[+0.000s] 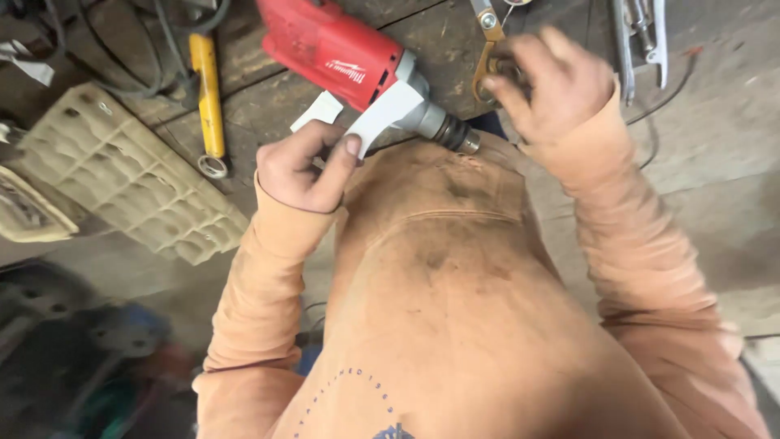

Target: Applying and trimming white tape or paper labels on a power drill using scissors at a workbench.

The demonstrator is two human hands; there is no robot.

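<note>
Lying on the far workbench [268,106], the red drill [357,69] has its grey side handle pinched by the left hand [302,168], while the right hand [552,81], fingers curled, grips a brown tool [487,61] just right of the chuck [455,134].

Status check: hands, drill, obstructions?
Left hand gripping grey side handle of red power drill. Right hand on brass-coloured tool. Nothing blocking.

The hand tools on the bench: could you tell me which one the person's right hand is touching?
The right hand is on the brass-coloured tool beside the drill chuck. The yellow-handled wrench lies untouched, far left.
</note>
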